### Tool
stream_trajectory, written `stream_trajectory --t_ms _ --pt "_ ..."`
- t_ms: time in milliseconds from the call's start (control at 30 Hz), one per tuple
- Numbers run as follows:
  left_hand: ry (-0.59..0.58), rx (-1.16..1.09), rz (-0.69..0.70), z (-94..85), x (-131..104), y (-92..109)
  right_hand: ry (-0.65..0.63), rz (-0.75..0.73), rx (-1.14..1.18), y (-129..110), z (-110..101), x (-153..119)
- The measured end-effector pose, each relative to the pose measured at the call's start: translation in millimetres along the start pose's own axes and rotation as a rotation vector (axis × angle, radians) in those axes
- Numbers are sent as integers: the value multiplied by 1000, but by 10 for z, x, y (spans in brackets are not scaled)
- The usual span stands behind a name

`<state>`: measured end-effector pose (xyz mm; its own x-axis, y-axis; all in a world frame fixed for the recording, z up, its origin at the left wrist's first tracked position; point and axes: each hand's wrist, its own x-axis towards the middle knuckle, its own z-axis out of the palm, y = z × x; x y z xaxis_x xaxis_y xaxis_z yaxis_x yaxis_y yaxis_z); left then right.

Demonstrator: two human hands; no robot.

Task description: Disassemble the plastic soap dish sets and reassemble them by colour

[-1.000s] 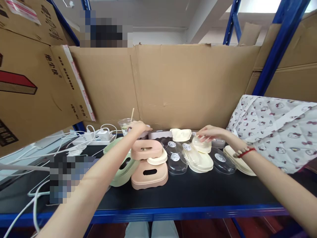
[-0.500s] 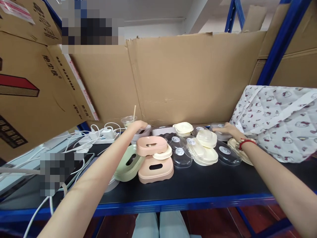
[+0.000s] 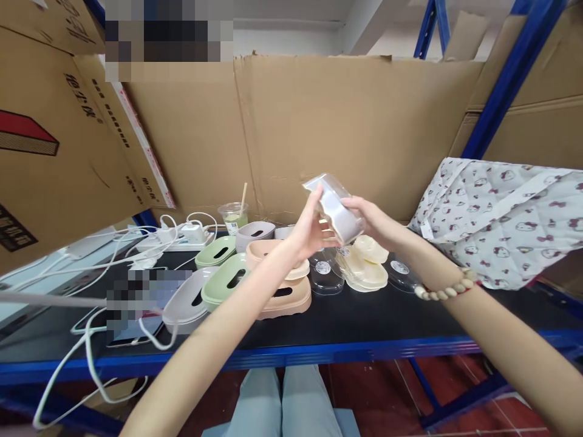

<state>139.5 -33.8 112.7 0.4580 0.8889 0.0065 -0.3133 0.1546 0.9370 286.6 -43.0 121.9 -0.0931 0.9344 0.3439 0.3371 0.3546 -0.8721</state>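
Note:
My left hand [image 3: 307, 233] and my right hand [image 3: 373, 221] hold a tilted pale grey plastic container with a clear cover [image 3: 339, 212] above the table. The left thumb lies on its near end with the fingers beneath; the right hand grips its other side. Below and to the left stand oval plastic pieces with slots: a peach one [image 3: 291, 298], a green one [image 3: 223, 284] and a lavender one [image 3: 186, 298]. Under the hands lie clear lids with round labels [image 3: 327, 280] and a stack of cream-coloured pieces [image 3: 364, 276]. A clear lid [image 3: 401, 274] lies beside my right forearm.
A drink cup with a straw [image 3: 234, 218] stands at the back left, beside a power strip [image 3: 180, 240] with white cables. A patterned white bag [image 3: 505, 218] sits at the right. Cardboard [image 3: 319, 121] walls the back; the table edge [image 3: 346, 356] is blue.
Both hands have come together from opposite sides of the back row and lifted. The grey container with its clear cover is now between them. The view has shifted slightly.

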Motion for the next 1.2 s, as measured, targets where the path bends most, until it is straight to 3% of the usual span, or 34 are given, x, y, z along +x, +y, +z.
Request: stream_trajectory --t_ms 67,200,267,367,467,567,633,700,800,900,967,1033,1133,1200 --pt "7 -157 32 -13 -80 -89 -99 123 107 -84 120 -31" --pt "196 -203 24 -222 -293 -168 3 288 83 14 66 44" --pt "235 -183 16 -328 -406 -185 90 325 -106 179 -25 107" --pt "222 -195 14 -426 -545 -207 191 314 -567 446 -126 155" --pt "174 -224 -26 -453 -626 -225 152 280 -851 603 -144 148" --pt "191 -230 -26 -423 -639 -243 93 230 -923 605 -66 119" --pt "258 -205 24 -365 -623 -257 152 138 -867 532 53 65" --pt "327 -178 95 -279 -603 -270 199 2 -644 417 224 -48" --pt "394 -177 189 -144 -596 -274 90 -187 -188 225 508 -313" --pt "389 -178 251 -99 -622 -261 72 -327 -106 95 673 -516" --pt "318 -177 246 -139 -644 -259 161 -320 -52 63 678 -530" --pt "230 -189 230 -205 -657 -275 174 -220 108 66 633 -465" --pt "194 -256 284 -274 -657 -331 -102 11 304 92 586 -347" --pt "258 -300 322 -281 -649 -367 -180 30 239 99 606 -325"
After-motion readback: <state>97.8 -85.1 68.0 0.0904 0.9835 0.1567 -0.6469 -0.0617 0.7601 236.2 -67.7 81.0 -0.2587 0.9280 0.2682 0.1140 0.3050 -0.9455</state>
